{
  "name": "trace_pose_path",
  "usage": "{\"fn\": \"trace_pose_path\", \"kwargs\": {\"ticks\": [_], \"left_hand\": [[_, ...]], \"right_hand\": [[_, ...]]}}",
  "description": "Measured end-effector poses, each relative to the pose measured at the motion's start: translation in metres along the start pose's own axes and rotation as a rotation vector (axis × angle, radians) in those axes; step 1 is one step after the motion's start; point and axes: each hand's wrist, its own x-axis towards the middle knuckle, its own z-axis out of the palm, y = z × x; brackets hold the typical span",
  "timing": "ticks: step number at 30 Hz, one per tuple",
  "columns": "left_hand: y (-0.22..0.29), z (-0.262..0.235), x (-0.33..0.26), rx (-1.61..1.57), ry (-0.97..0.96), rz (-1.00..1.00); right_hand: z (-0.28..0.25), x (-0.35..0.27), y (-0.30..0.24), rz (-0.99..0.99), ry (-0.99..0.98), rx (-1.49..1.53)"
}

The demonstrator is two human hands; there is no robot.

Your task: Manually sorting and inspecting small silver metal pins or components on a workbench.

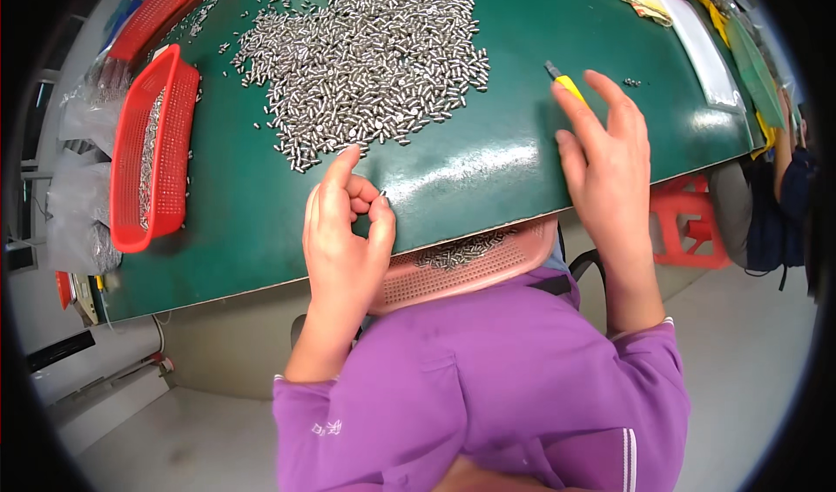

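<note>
Left hand (344,231): forefinger stretched toward the near edge of the pile of small metal pins (366,57), other fingers curled in, grasping nothing visible. Right hand (610,165): open and flat on the green table (470,178), empty, beside a yellow-handled knife (566,81). Pink basket (461,270): held under the table edge, some pins inside. Red basket (152,152): left, partly filled. Handling note: drag few pins at once, straight over the edge above the pink basket.

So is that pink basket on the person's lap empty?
No. The pink basket holds small metal pins, visible just below the green table's edge.
</note>
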Motion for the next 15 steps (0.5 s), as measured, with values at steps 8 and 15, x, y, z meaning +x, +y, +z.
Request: {"fn": "trace_pose_path", "kwargs": {"ticks": [8, 15], "left_hand": [[0.000, -0.002, 0.002, -0.057, -0.034, -0.058], [0.001, -0.001, 0.002, -0.072, -0.036, -0.046]], "right_hand": [[0.023, 0.009, -0.067, -0.337, -0.270, 0.317], [0.019, 0.034, -0.043, -0.378, -0.143, 0.238]]}}
